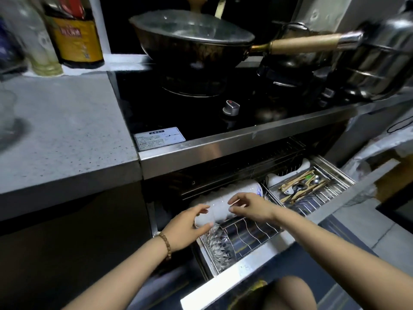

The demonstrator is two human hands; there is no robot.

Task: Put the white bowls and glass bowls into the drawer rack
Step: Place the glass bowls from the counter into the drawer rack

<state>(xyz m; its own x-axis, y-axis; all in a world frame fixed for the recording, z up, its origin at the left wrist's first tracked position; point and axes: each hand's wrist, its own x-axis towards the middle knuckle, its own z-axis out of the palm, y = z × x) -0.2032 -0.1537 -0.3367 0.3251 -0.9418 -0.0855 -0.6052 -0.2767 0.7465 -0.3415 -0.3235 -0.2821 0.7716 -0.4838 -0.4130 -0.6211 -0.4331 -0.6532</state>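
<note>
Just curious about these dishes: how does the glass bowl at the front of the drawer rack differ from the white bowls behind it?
The glass bowl is clear with a cut pattern; the white bowls are opaque, one with blue marks. The glass bowl stands alone at the front; the white bowls lie nested in a row. Both rest on edge in the drawer rack.

Single view only: head-worn wide-angle camera, facing forward and steeply down. Pulled-out stainless-steel wire drawer rack (245, 262) close, lower centre, seen from above and front. Black glass hob (178, 113) higher in frame, farther off. Grey speckled stone desk (62, 130) at left. Straight edges bow toward frame borders.
</note>
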